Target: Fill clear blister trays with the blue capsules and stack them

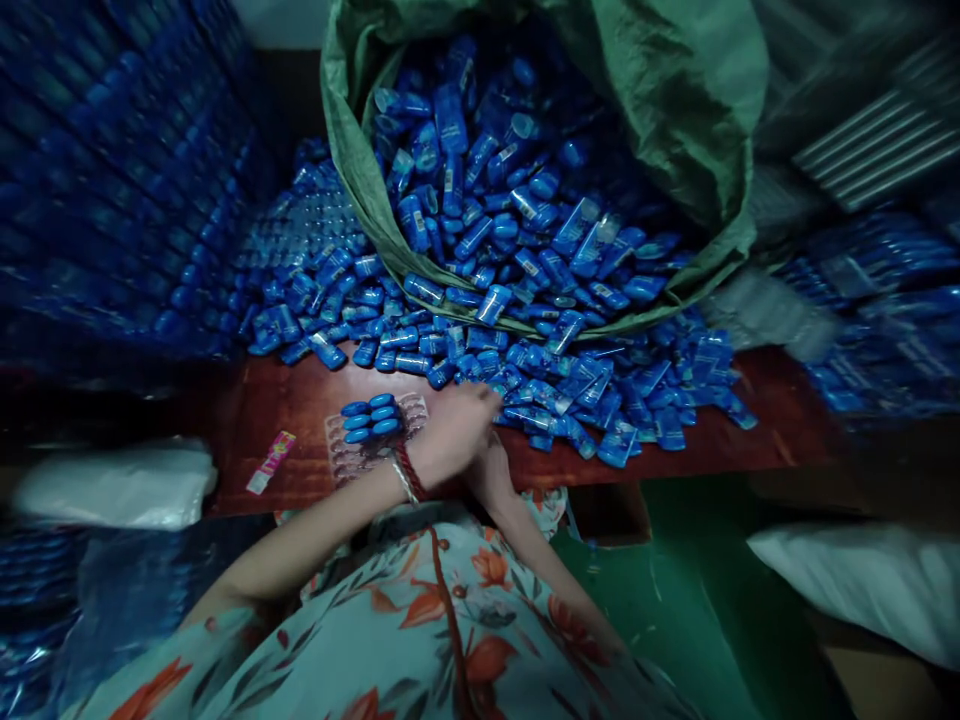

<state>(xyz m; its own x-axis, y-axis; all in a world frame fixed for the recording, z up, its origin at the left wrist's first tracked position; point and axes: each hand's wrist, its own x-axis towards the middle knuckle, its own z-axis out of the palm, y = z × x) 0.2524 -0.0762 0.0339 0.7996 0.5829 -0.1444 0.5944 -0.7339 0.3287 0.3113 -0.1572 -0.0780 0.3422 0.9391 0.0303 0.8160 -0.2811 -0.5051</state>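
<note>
My left hand [452, 432], with a red and a pale band at the wrist, is closed over the front edge of a heap of small blue bottles [555, 385]. Just below it my right hand [493, 470] is drawn in close, its fingers hidden by the left one. What either hand holds cannot be made out. Left of my hands a clear moulded tray [346, 462] lies on the red-brown table [300, 400]. Several blue bottles [371, 418] lie in rows in its upper part. My left wrist crosses the tray's right side.
A large open green sack [697, 200] spills blue bottles onto the table. Stacked blue packs [135, 180] rise at the left, with more packs [892, 320] at the right. A pink packet [271, 462] lies left of the tray. A white bag [116, 485] is at the left edge.
</note>
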